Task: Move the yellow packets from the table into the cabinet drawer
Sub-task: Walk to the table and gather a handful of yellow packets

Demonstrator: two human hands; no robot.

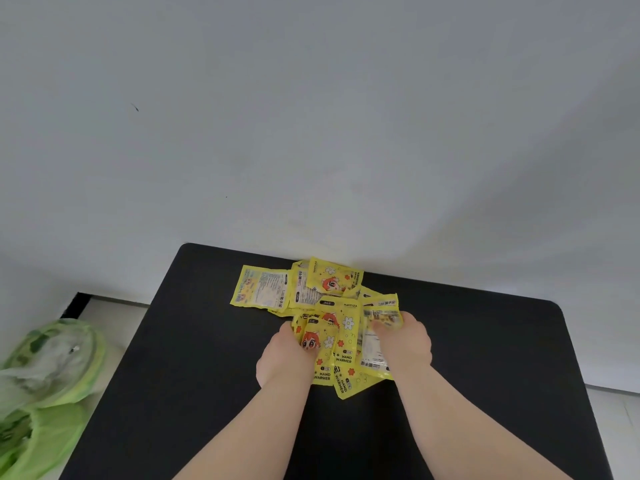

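The yellow packets [332, 278] lie in a heap on the table [166, 358], centre of the frame (no drawer is visible). The left hand [287, 355] and the right hand [405, 344] each grip the near ones, so the moving seems only begun.

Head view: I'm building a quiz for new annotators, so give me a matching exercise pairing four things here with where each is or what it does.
1 left hand
2 right hand
3 green bag
4 leftmost packet

A lies flat on the table, apart from both hands
B grips the packet bundle on its right side
C beside the table's left edge
D grips the bundle's left side

Pairs: 1-D, 2-B, 3-C, 4-A
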